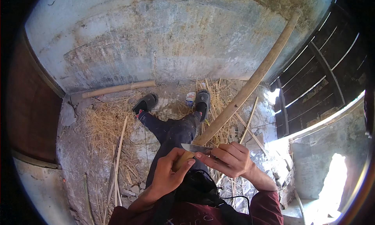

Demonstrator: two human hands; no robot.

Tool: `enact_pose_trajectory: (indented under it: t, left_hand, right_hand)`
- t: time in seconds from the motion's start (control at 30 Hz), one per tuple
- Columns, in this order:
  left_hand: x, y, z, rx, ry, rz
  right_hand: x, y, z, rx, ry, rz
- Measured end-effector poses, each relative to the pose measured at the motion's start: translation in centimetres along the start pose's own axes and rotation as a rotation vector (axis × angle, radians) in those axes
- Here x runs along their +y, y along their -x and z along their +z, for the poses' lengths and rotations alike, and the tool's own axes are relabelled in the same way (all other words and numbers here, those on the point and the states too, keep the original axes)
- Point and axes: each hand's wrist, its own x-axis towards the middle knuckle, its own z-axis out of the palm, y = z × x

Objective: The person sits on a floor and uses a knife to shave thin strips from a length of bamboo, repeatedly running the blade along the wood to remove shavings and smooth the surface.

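My left hand (167,173) is closed round a pale yellowish piece of wood (182,161), thumb along its near side. My right hand (230,160) grips a knife (194,148), its handle hidden by the fingers. The metal blade points left and lies across the wood's upper end, close to my left fingers. Just beyond the blade begins a long wooden pole (250,84), which slants up to the right against the wall. The pale wood lines up with this pole; whether the two are one piece I cannot tell, since the blade covers the join.
My legs and dark slippers (145,102) stretch out ahead. Straw and shavings (107,125) litter the tiled floor, with thin strips of wood (121,147) among them. A shorter pole (119,89) lies along the stained wall (156,41). Dark slats (320,68) stand at the right.
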Motion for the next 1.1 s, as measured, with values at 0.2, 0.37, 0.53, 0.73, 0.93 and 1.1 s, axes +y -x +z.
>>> enact_pose_trajectory:
  t: [0.2,0.37,0.53,0.73,0.93,1.1]
  left_hand:
    - [0.3,-0.1,0.0,0.002,-0.036,0.014]
    - [0.2,-0.2,0.1,0.002,-0.036,0.024]
    - [0.2,-0.1,0.2,0.004,-0.027,0.030]
    - [0.2,-0.1,0.1,0.018,-0.063,0.029]
    - [0.0,0.1,-0.1,0.001,-0.080,0.006]
    - [-0.4,0.2,-0.2,-0.015,-0.061,-0.016]
  right_hand:
    - [-0.1,0.1,-0.1,-0.034,0.009,0.016]
    - [-0.1,-0.1,-0.1,-0.034,0.023,0.024]
    - [0.0,-0.1,0.0,-0.040,0.018,0.027]
    - [-0.1,-0.2,0.0,-0.035,0.016,0.047]
    - [1.9,-0.3,-0.4,0.028,0.087,0.113]
    - [3.5,-0.1,-1.0,0.090,0.176,0.196]
